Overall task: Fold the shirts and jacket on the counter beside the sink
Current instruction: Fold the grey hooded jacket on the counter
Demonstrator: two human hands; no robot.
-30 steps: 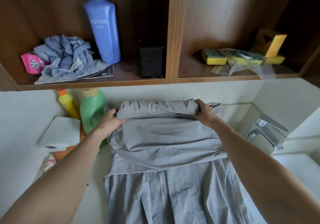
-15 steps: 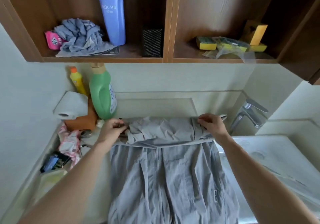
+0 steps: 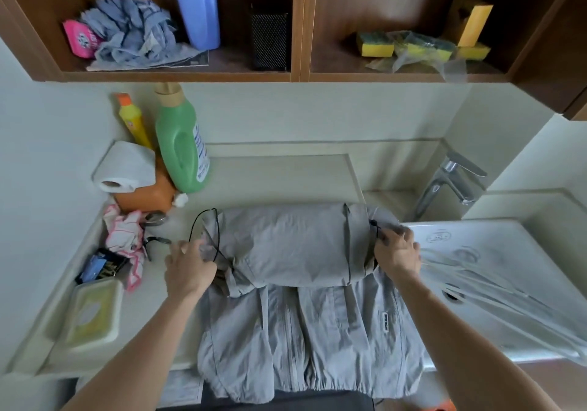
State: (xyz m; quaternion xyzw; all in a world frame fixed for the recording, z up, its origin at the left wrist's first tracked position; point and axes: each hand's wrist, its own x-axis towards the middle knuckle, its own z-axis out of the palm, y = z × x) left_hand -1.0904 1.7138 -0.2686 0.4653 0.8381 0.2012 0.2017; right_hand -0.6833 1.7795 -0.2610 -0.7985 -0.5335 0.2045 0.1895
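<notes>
Left hand (image 3: 190, 269) grips the left end of the rolled top of the jacket (image 3: 301, 321), which lies on the worktop (image 3: 273, 175) just beside the sink (image 3: 495, 251); right hand (image 3: 397, 253) grips the right end. Judgement: draw both ends toward the hem together and level, with the loose cord (image 3: 206, 232) tucked inside, so the fold comes out square. Count, left to right: one paper roll (image 3: 127, 166), two bottles (image 3: 181, 143) on the worktop, one jacket, two hands, one tap (image 3: 451, 182); no shirt identifiable on the worktop.
</notes>
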